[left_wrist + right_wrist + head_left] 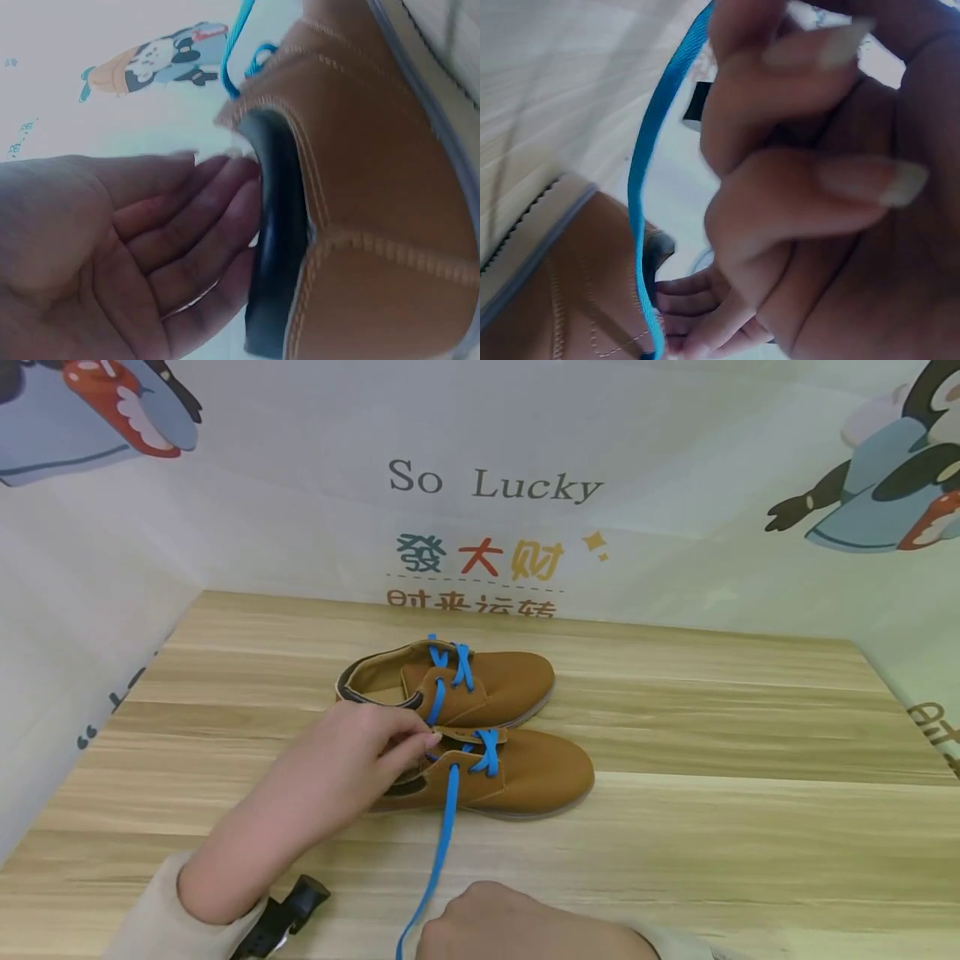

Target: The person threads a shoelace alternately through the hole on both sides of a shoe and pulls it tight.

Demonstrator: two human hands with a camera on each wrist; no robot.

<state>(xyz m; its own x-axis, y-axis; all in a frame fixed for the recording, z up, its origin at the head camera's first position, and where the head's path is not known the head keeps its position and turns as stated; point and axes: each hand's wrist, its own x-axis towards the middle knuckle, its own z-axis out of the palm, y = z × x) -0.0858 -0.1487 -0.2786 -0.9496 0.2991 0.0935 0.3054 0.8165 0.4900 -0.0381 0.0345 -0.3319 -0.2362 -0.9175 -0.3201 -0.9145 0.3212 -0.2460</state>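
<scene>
A brown lace-up shoe (536,772) with blue lacing stands on the table, toe to the right. My left hand (367,747) is at its opening, thumb and index fingertips close together by the far eyelet flap; I cannot tell whether they pinch anything. In the left wrist view, the fingers of that hand lie beside the dark collar (277,240). A long blue shoelace (444,835) runs from the near eyelets toward the front edge. My right hand (525,927) grips its far part with curled fingers, and in the right wrist view the lace is drawn out between shoe and hand.
Right behind the near shoe stands a matching brown shoe (510,681), its blue lace crossed at the front. Both are on a wood-grain table (712,843). A printed white backdrop (300,485) rises behind the table and at both sides. A black strap (281,918) is on my left wrist.
</scene>
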